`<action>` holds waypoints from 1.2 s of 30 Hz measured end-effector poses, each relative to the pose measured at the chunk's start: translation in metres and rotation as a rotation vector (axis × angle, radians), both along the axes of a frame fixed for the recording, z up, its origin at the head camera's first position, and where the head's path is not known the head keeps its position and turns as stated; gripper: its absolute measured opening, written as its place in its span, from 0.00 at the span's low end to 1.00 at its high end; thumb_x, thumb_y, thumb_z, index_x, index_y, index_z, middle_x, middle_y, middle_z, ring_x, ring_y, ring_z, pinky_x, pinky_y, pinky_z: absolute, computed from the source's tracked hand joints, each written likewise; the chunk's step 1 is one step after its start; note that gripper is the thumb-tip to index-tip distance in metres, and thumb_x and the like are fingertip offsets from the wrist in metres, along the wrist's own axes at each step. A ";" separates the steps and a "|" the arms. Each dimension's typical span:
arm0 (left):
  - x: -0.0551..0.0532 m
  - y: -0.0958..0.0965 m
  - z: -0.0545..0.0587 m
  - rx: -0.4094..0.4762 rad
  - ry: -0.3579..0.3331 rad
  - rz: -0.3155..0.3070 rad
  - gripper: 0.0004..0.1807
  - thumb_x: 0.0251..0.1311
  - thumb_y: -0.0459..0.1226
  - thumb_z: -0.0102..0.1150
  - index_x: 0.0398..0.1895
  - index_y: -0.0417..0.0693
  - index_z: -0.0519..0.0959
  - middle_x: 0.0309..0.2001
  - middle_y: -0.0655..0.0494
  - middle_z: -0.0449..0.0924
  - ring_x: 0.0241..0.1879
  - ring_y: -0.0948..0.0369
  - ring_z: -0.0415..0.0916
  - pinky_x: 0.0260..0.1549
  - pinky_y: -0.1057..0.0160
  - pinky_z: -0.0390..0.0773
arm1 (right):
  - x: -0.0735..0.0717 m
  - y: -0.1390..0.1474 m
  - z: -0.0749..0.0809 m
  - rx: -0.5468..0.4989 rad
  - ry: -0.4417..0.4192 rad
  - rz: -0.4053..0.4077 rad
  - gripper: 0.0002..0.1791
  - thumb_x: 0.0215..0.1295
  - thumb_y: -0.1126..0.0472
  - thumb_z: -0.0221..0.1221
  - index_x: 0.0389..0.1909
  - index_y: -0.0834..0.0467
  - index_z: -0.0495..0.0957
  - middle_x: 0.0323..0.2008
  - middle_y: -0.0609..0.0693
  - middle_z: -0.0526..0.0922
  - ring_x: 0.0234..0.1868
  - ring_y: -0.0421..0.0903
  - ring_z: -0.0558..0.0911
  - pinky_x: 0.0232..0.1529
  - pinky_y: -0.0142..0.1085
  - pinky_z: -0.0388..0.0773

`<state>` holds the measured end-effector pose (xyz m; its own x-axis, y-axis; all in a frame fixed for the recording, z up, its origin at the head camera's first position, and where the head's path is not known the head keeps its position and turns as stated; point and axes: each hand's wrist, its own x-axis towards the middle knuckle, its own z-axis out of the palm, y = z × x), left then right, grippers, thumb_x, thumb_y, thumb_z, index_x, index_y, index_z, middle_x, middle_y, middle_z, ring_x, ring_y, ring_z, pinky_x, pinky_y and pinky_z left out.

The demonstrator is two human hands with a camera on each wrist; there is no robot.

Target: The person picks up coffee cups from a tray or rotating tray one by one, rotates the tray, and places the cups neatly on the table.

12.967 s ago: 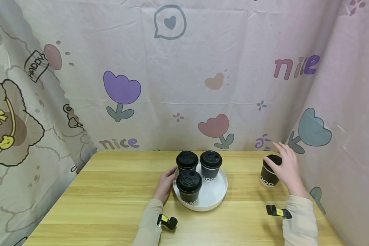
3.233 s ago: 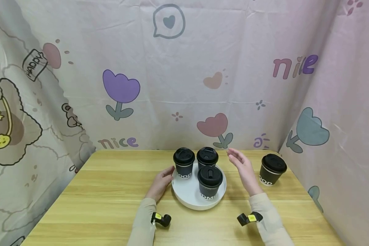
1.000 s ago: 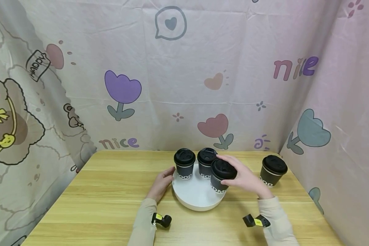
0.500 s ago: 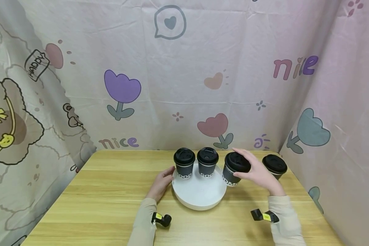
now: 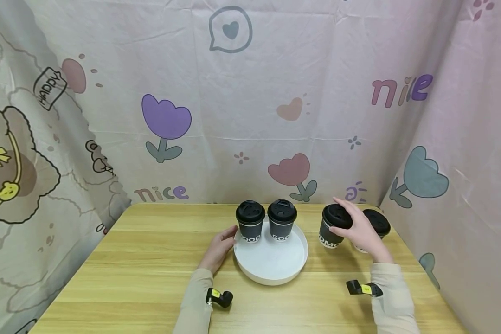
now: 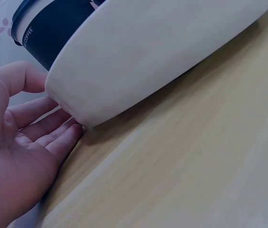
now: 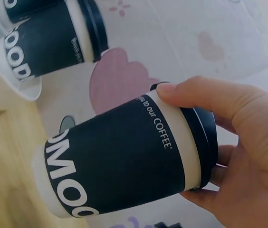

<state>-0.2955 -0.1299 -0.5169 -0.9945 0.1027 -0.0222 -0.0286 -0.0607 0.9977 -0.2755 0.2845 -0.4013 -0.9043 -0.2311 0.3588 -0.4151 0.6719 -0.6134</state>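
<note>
My right hand (image 5: 361,232) grips a black paper coffee cup (image 5: 329,234) near its lid, thumb on one side and fingers on the other. That cup is right of the round white tray (image 5: 271,266), slightly tilted; whether its base touches the table I cannot tell. In the right wrist view the coffee cup (image 7: 115,161) shows white lettering and a pale band under the lid. My left hand (image 5: 217,250) holds the tray's left edge; in the left wrist view its thumb and fingertips meet the tray wall (image 6: 138,61). Two lidded coffee cups, one left (image 5: 250,222) and one right (image 5: 281,221), stand on the tray's far part.
Another lidded coffee cup (image 5: 377,222) stands on the wooden table (image 5: 150,264) at the right, partly hidden behind my right hand. A patterned curtain (image 5: 234,93) hangs behind the table and along both sides.
My right hand has taken hold of the front cup on the tray, lifted it off and carried it rightward, close to the cup at the table's right. My left hand has stayed at the tray.
</note>
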 end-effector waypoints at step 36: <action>0.001 0.001 0.002 -0.009 -0.014 0.017 0.39 0.62 0.25 0.52 0.80 0.27 0.61 0.82 0.30 0.60 0.83 0.38 0.56 0.83 0.40 0.58 | -0.013 0.002 -0.023 0.161 -0.044 -0.118 0.43 0.64 0.61 0.74 0.77 0.66 0.67 0.74 0.79 0.64 0.71 0.81 0.63 0.69 0.78 0.65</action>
